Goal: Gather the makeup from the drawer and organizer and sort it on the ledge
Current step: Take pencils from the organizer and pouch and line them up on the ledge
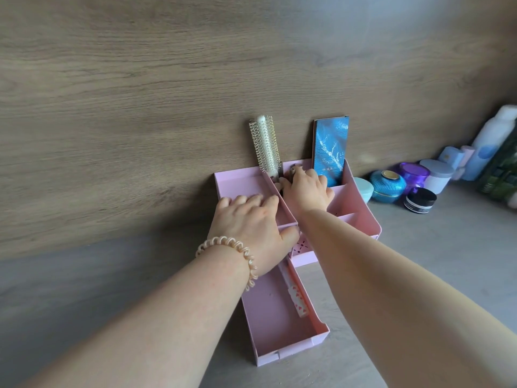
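Note:
A pink organizer (362, 211) stands against the wood wall, and its pink drawer (296, 350) is pulled out toward me. In the drawer lies a white stick with red hearts (298, 300). A round hairbrush (265, 145) and a blue palette (330, 148) stand upright in the back compartments. My left hand (251, 222) rests on the organizer's top, fingers fairly straight and thumb at the front edge. My right hand (305, 189) reaches into the middle back compartment between brush and palette. Its fingers curl round a small dark item that is mostly hidden.
To the right of the organizer, along the wall, stand a pale teal jar (364, 189), a blue ribbed jar (387, 186), a purple jar (414, 172), a black jar (420, 200), a white jar (437, 175) and tall bottles (489, 141). The grey ledge (98, 289) runs left and right.

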